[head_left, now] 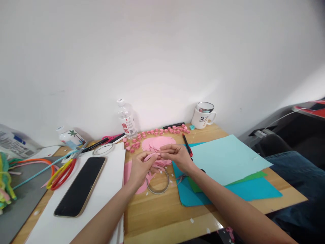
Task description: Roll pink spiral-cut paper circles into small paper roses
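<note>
Both my hands meet over the middle of the wooden table. My left hand [140, 168] pinches a pink paper piece [151, 157] between thumb and fingers. From the other side, my right hand [177, 156] closes its fingertips on the same piece's edge. Just beyond lies a pile of round pink paper cutouts [166, 140]. Below my hands a roll of tape [157, 192] rests on the table, with pink scraps partly under my left hand. Small folded pink paper pieces [175, 131] sit in rows behind the pile.
A phone [80, 186] lies on white paper [106, 196] at left, beside red-and-yellow scissors [62, 174]. A water bottle [127, 120] and a mug [202, 117] stand by the wall. Light blue sheets [228, 162] cover the right side; a red pen [187, 144] lies near them.
</note>
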`<action>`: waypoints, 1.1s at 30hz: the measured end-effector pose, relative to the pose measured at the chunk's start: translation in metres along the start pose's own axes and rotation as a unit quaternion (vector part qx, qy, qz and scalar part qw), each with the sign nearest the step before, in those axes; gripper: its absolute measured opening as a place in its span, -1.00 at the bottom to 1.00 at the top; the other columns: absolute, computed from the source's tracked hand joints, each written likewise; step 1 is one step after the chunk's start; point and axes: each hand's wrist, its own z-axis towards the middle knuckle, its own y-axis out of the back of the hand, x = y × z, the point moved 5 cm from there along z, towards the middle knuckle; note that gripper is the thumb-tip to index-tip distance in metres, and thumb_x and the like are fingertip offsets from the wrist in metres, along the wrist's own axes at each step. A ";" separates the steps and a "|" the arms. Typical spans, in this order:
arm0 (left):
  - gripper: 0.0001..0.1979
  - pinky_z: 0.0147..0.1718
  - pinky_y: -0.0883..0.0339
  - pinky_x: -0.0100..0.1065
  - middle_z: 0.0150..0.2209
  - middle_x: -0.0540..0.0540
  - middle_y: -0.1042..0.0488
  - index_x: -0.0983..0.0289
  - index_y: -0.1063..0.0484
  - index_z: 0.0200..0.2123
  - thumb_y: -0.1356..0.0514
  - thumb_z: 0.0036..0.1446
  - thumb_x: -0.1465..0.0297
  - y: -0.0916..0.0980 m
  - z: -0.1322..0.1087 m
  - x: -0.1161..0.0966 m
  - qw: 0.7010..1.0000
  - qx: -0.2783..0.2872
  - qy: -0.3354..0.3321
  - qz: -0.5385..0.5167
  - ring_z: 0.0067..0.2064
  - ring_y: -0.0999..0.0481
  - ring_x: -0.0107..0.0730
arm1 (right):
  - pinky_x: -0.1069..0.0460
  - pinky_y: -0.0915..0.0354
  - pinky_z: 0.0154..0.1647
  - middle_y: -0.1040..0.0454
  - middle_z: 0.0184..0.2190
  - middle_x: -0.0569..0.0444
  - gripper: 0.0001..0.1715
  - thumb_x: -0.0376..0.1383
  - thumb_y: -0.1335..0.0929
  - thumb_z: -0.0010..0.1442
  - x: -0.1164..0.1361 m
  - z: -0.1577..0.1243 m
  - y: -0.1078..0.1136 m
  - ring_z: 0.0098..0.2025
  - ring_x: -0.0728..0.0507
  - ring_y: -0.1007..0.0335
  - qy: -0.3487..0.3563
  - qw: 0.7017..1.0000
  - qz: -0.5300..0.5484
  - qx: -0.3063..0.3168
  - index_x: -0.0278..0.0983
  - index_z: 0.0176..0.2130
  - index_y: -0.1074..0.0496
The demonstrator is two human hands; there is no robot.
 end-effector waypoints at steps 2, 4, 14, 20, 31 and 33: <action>-0.75 -0.82 -0.13 -0.55 -0.53 0.06 -0.51 0.34 -0.44 -0.44 -0.27 -0.16 0.27 0.000 0.000 0.000 1.000 0.000 0.002 0.003 -0.68 -0.45 -0.42 | -0.05 -0.41 -0.27 -0.54 -0.37 -0.03 -0.64 -0.28 -0.48 -0.21 0.000 0.000 0.000 -0.38 -0.15 -0.49 0.002 1.000 -0.004 0.000 -0.33 -0.33 -0.46; -0.74 -0.82 -0.12 -0.55 -0.53 0.06 -0.51 0.35 -0.44 -0.45 -0.27 -0.17 0.26 -0.001 0.000 0.000 1.000 0.002 0.003 0.006 -0.67 -0.46 -0.41 | -0.04 -0.41 -0.28 -0.54 -0.38 -0.03 -0.64 -0.27 -0.48 -0.21 0.001 0.000 -0.001 -0.39 -0.14 -0.49 0.003 1.000 -0.005 0.001 -0.32 -0.33 -0.46; -0.73 -0.83 -0.10 -0.54 -0.47 0.10 -0.53 0.34 -0.42 -0.45 -0.27 -0.17 0.25 -0.003 0.000 0.001 1.000 0.009 0.010 -0.003 -0.67 -0.47 -0.39 | -0.02 -0.41 -0.34 -0.54 -0.46 0.02 -0.64 -0.28 -0.48 -0.23 0.004 -0.001 -0.001 -0.43 -0.13 -0.48 0.013 1.000 -0.018 -0.012 -0.32 -0.34 -0.45; -0.77 -0.81 -0.17 -0.53 -0.53 0.06 -0.52 0.33 -0.43 -0.48 -0.25 -0.13 0.26 -0.004 -0.001 -0.001 1.000 0.017 0.009 -0.012 -0.69 -0.44 -0.44 | 0.01 -0.39 -0.40 -0.54 -0.50 0.04 -0.61 -0.28 -0.49 -0.27 0.004 -0.001 -0.001 -0.47 -0.11 -0.47 0.019 0.999 -0.027 -0.018 -0.32 -0.34 -0.45; -0.82 -0.62 -0.38 -0.41 -0.42 0.10 -0.55 0.29 -0.52 -0.46 -0.25 -0.13 0.30 -0.003 -0.002 -0.007 0.998 0.005 -0.057 0.010 -0.42 -0.53 -0.24 | 0.08 -0.32 -0.48 -0.47 -0.58 0.11 -0.70 -0.28 -0.50 -0.30 0.006 0.001 0.004 -0.53 -0.04 -0.39 0.045 0.996 -0.057 -0.049 -0.31 -0.48 -0.43; -0.83 -0.65 -0.36 -0.42 -0.44 0.09 -0.55 0.29 -0.51 -0.47 -0.25 -0.13 0.30 -0.004 -0.002 -0.007 0.998 0.011 -0.053 0.013 -0.44 -0.53 -0.24 | 0.10 -0.30 -0.51 -0.44 -0.59 0.14 -0.72 -0.28 -0.51 -0.30 0.007 0.001 0.003 -0.55 -0.01 -0.36 0.053 0.996 -0.059 -0.043 -0.31 -0.52 -0.41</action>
